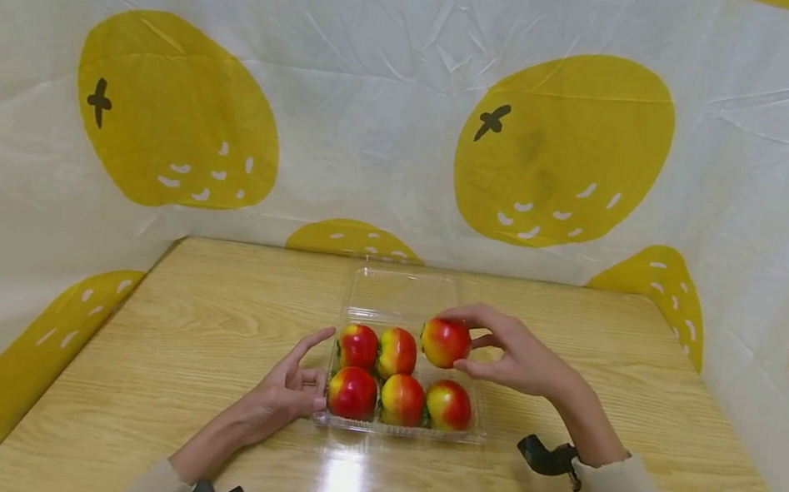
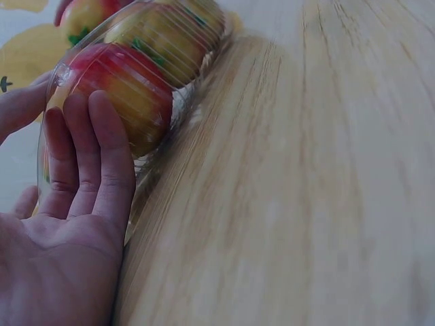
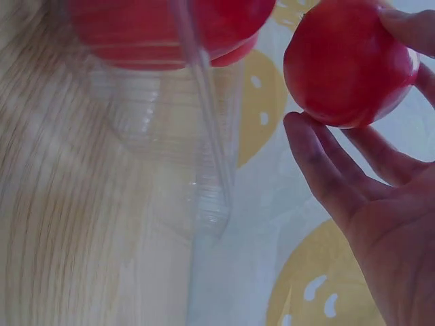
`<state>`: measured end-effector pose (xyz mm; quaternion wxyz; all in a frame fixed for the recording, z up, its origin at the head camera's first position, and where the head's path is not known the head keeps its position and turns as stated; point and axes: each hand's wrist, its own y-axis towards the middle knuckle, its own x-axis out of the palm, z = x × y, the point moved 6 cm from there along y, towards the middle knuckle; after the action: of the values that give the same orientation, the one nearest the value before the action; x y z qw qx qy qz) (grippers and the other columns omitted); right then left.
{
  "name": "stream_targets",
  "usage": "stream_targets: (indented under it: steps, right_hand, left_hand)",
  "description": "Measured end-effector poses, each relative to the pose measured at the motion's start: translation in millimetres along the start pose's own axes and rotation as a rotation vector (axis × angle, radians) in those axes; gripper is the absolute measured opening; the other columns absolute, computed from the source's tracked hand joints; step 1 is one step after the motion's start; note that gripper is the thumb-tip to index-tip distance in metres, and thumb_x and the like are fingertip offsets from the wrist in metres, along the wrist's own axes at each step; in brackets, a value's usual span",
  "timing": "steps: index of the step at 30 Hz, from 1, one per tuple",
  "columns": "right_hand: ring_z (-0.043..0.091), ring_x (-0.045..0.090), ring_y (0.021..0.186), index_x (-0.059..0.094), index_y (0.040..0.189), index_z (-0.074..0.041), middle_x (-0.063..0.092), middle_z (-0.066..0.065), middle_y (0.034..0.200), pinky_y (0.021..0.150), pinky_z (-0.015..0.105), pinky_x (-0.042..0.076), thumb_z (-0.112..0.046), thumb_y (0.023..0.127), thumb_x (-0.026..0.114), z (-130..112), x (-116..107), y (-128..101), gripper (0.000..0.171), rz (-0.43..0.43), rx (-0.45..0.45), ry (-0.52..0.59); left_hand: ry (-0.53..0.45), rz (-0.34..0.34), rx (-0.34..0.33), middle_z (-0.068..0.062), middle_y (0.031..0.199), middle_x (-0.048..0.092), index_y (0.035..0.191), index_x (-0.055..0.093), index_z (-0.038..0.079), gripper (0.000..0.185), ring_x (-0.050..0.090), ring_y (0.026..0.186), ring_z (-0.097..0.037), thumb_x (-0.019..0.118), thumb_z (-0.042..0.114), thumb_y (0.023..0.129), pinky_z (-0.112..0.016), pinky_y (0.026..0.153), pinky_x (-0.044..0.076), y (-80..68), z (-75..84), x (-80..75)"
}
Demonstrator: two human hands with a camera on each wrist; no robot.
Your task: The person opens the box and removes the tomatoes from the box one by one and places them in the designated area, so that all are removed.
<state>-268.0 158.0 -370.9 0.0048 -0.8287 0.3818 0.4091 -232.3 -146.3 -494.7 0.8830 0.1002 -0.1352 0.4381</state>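
A wooden table (image 1: 200,336) carries a clear plastic clamshell tray (image 1: 474,435), whose open lid (image 1: 399,293) lies flat behind it. The tray's near-left wall is touched by the left hand (image 1: 287,391); in the left wrist view its fingers (image 2: 102,163) are seen laid straight and side by side against the clear wall, curled round nothing. A red-and-yellow apple (image 1: 445,342) is pinched between thumb and fingertips of the right hand (image 1: 518,360), just above the back-right corner of the tray, the one place not filled.

For this step to be done well, as it may be judged, the tray should be kept steadied by the flat fingers so that the light plastic is not pushed along the table. The held apple should be brought straight down over the bare corner, clear of the neighbouring fruit, and the pinch loosened only once the fruit is borne by the tray floor. The thin wall should not be pressed inward, since the near-left apple (image 1: 353,392) lies right against it.

Counted: one table, one tray with one lid, two hands, and six apples in all. Five are seated in the tray, three in the front row and two in the back; one is held.
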Motion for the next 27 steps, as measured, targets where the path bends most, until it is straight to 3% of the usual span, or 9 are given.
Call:
stream_targets:
  steps: [4, 18, 22, 27]
  right_hand:
    - [0.009, 0.058, 0.127, 0.054, 0.147, -0.016, 0.058, 0.006, 0.145, 0.095, 0.035, 0.060, -0.011, 0.095, 0.074, 0.4, -1.0, -4.6, 0.057, 0.011, -0.004, 0.041]
    - [0.004, 0.059, 0.126, 0.049, 0.147, -0.008, 0.054, 0.017, 0.144, 0.096, 0.029, 0.058, 0.001, 0.093, 0.071, 2.2, -1.4, -5.7, 0.059, 0.085, -0.009, 0.166]
    - [0.005, 0.061, 0.123, 0.048, 0.143, -0.006, 0.053, 0.019, 0.141, 0.094, 0.028, 0.059, 0.002, 0.090, 0.075, 1.8, -3.5, -6.5, 0.061, 0.116, -0.003, 0.203]
    - [0.016, 0.066, 0.119, 0.046, 0.142, -0.010, 0.055, 0.016, 0.139, 0.099, 0.025, 0.056, -0.002, 0.090, 0.077, 3.1, -6.2, -11.8, 0.061, 0.147, 0.043, 0.152]
  left_hand:
    - [0.003, -0.007, 0.006, 0.000, 0.091, 0.061, 0.166, 0.006, 0.027, 0.103, 0.059, 0.078, -0.011, 0.069, -0.002, 0.090, -0.021, 0.075, 0.053, 0.0, 0.7, -0.2]
    - [-0.011, -0.008, 0.011, 0.001, 0.090, 0.061, 0.167, 0.004, 0.025, 0.104, 0.059, 0.076, -0.011, 0.068, -0.003, 0.089, -0.021, 0.073, 0.053, 1.3, 0.5, 0.0]
    - [-0.007, 0.001, 0.006, 0.001, 0.089, 0.061, 0.166, 0.005, 0.028, 0.102, 0.059, 0.078, -0.011, 0.066, -0.004, 0.090, -0.021, 0.073, 0.053, 0.9, 0.0, -1.3]
    - [0.004, -0.017, 0.016, 0.001, 0.089, 0.060, 0.166, 0.004, 0.026, 0.102, 0.059, 0.079, -0.010, 0.064, -0.005, 0.090, -0.022, 0.074, 0.052, 1.0, -1.4, -0.7]
